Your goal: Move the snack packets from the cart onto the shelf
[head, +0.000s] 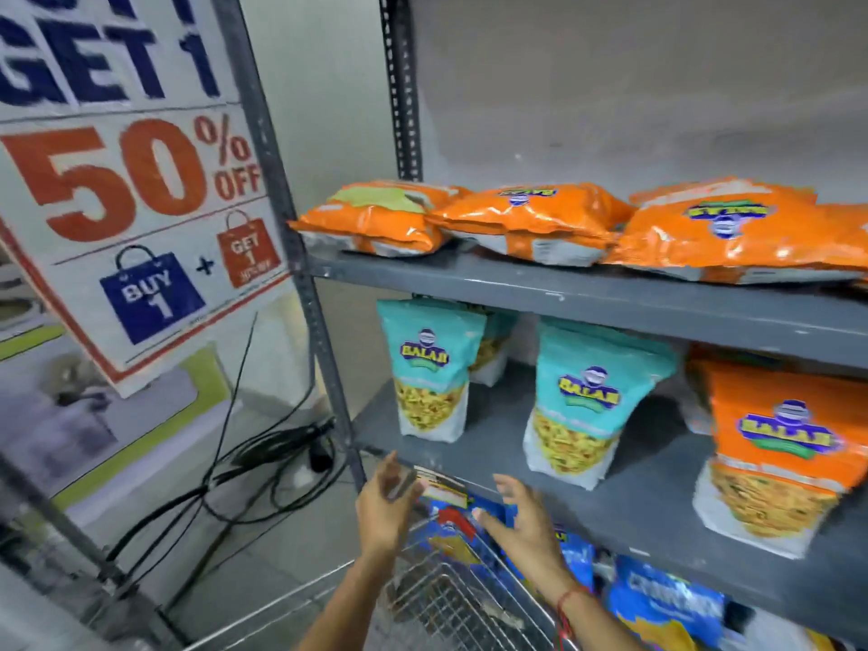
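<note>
My left hand [385,507] and my right hand [523,521] hover open above the wire cart [437,599], just in front of the grey shelf [634,505]. Neither hand holds anything. Two teal snack packets [430,368] [585,406] and an orange packet [775,458] stand upright on that middle shelf board. Orange packets [526,223] lie flat on the upper board [587,293]. Blue packets [662,603] sit on the board below, partly hidden by my right arm. A red and blue packet edge [453,514] shows between my hands.
A tilted sale sign reading 50% OFF [136,190] hangs left of the shelf's upright post [300,256]. Black cables [263,453] lie tangled on the floor below it. A second metal post [51,514] crosses the lower left.
</note>
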Demonstrator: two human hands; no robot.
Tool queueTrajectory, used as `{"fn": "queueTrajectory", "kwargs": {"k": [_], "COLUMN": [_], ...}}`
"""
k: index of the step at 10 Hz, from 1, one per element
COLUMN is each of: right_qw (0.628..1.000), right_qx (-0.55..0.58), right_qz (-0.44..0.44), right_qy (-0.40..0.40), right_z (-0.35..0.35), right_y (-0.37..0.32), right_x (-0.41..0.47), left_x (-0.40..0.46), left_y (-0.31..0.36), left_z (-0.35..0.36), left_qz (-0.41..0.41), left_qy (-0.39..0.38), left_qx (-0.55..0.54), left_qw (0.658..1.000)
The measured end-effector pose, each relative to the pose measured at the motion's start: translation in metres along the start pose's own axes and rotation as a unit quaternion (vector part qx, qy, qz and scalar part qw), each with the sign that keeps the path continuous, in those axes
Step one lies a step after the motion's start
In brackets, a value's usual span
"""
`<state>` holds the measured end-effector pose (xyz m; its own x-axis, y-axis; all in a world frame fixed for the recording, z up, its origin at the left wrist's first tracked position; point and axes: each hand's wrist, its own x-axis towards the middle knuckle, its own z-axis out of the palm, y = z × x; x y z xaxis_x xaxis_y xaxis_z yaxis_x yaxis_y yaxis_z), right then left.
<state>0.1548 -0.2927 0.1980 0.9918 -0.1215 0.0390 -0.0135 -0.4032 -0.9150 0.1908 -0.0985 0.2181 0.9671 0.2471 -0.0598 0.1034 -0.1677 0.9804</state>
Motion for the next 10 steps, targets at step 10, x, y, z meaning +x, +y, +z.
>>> {"fn": "queueTrajectory", "kwargs": {"k": [10], "right_qw": [0.997], "right_qx": [0.056], "right_qz": [0.045], "right_qy": [0.023], "right_z": [0.048], "right_y": [0.01], "right_x": [0.132], "left_x": [0.093], "left_y": [-0.022], "left_z": [0.035], "left_qz": [0.065], "left_qy": [-0.03], "left_qx": [0.028], "left_qw": [0.997]}}
